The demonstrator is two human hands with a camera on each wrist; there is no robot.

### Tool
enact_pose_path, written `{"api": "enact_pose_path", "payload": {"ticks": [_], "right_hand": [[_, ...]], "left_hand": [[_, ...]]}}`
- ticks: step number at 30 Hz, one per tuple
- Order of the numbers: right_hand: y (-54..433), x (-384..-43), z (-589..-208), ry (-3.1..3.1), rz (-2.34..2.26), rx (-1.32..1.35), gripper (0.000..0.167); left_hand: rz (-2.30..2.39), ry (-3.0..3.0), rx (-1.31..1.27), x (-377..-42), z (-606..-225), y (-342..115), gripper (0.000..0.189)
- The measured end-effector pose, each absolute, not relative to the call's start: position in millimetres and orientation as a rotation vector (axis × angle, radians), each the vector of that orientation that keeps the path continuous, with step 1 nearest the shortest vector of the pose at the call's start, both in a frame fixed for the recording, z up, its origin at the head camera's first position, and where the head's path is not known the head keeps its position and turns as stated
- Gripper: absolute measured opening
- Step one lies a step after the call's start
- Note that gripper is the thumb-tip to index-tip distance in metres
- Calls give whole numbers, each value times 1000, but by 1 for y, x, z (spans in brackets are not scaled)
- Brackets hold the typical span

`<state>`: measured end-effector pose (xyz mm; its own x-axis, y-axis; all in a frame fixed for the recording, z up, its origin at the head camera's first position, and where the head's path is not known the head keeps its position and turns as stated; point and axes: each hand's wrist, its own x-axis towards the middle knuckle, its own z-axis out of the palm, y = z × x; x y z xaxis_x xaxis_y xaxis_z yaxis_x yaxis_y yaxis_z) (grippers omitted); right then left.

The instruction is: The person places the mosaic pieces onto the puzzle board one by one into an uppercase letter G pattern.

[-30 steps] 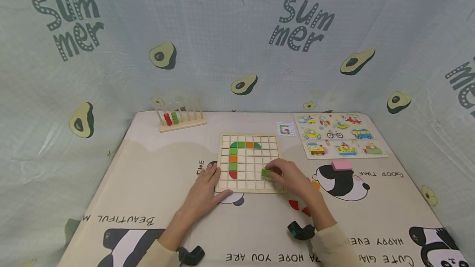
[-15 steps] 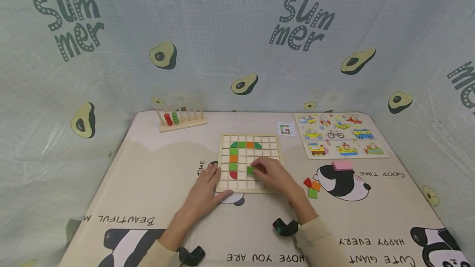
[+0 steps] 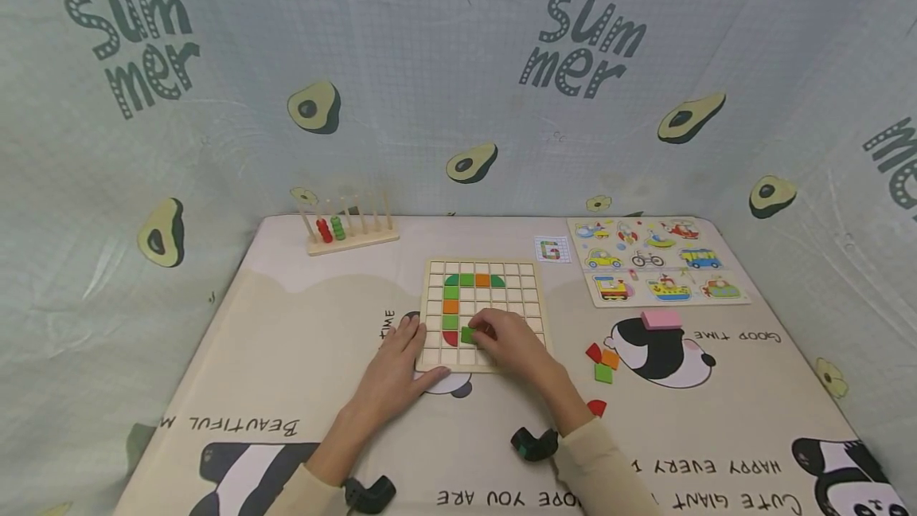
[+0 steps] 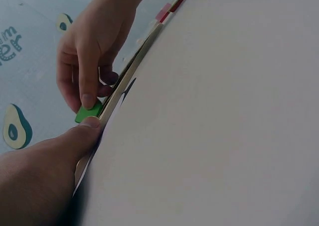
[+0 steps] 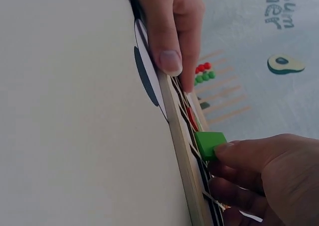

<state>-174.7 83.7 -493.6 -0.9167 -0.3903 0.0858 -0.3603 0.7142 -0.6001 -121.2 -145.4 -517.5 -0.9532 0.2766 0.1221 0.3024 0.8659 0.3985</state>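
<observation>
My right hand [image 3: 510,341] pinches a green square tile [image 5: 209,144] between thumb and fingers, low over the wooden grid board [image 3: 526,267]. In the head view the tile is just right of a red quarter-round tile [image 3: 450,338] set in the grid. Green and orange squares run up from that red piece and across the top, with dark green rounded pieces at the corners. My left hand [image 3: 394,361] rests on the board's left edge with fingers extended, its thumb [image 4: 89,124] along the near edge.
Loose red, orange [image 3: 610,359] and green [image 3: 604,373] tiles lie right of the board. Behind stand a pattern card [image 3: 552,250], a picture puzzle [image 3: 648,261] and a peg rack [image 3: 354,241] with red and green beads. A pink block [image 3: 661,319] lies at right.
My right hand has moved left across the board with the green square tile, to beside the red quarter-round. The left hand has stayed in place.
</observation>
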Motion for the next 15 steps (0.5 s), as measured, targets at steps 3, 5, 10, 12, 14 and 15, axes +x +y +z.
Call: {"api": "enact_pose_path", "payload": {"ticks": [3,5,10,12,14,15], "right_hand": [[82,-174,-494,2873,-978,-624,10],[81,-174,-495,2874,-976,-622,10],[80,-175,-496,2884,-938,-638,11],[80,-175,-496,2896,-910,-654,11],[80,-175,-496,2907,-891,-671,10],[80,-175,-496,2912,-883,-676,9]], "left_hand": [[-653,-2962,-467,-121,-517,-146,89],[-652,-2950,-472,-121,-518,-146,88],[-649,-2941,-478,-122,-517,-145,88],[-655,-2946,-477,-122,-517,-145,88],[-663,-2952,-476,-122,-516,-145,88],[-666,-2954,-475,-122,-516,-145,88]]}}
